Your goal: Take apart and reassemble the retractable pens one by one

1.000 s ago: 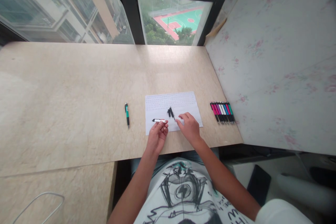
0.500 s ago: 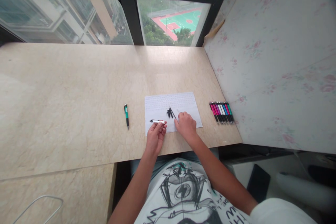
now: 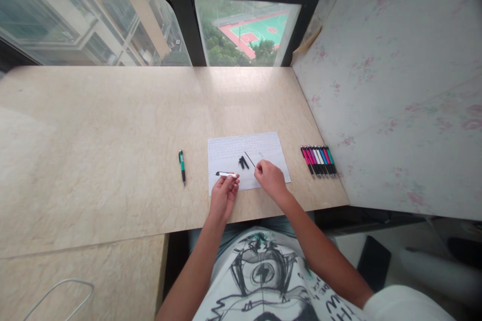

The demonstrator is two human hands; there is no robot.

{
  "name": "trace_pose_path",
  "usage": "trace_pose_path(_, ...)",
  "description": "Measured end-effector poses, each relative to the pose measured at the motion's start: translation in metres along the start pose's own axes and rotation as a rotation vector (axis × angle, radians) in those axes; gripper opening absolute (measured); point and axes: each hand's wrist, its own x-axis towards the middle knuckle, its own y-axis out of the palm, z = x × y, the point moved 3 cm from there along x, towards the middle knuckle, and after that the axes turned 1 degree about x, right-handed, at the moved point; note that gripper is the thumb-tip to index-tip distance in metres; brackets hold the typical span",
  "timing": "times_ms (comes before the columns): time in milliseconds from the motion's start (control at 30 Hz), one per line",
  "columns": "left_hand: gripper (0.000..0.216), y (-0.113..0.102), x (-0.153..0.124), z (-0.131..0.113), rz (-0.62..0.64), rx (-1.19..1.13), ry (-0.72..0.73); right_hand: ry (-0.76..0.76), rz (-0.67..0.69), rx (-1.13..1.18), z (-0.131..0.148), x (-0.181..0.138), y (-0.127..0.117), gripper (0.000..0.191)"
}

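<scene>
My left hand is closed on a white pen barrel with a black clip end pointing left. Between the pinched fingers of my right hand is one end of a thin black pen refill, which slants up to the left. Small black pen parts lie together on the written sheet of paper, between my hands. A small pale piece, perhaps a spring, rests on the paper just above my right hand.
A green and black pen lies left of the paper. Several colourful pens are lined up side by side near the papered wall. A thin white cable curves over the lower left surface. Windows stand behind the tabletop.
My right hand has shifted slightly right and pinched the refill, pulling it away from the other black parts. My left hand keeps the white barrel in place.
</scene>
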Motion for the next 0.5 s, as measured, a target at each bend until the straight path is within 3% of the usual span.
trace_pose_path(100,0.015,0.001,0.001,-0.001,0.004,-0.004,0.001,-0.115,0.084,0.353,-0.013,-0.012,-0.005,0.011)
trace_pose_path(200,0.014,0.002,0.003,-0.002,0.003,-0.011,0.009,-0.178,0.073,0.555,-0.023,-0.023,-0.013,0.016)
trace_pose_path(500,0.013,0.002,0.003,-0.003,-0.008,-0.002,0.023,-0.236,-0.044,0.573,-0.024,-0.029,-0.024,0.014)
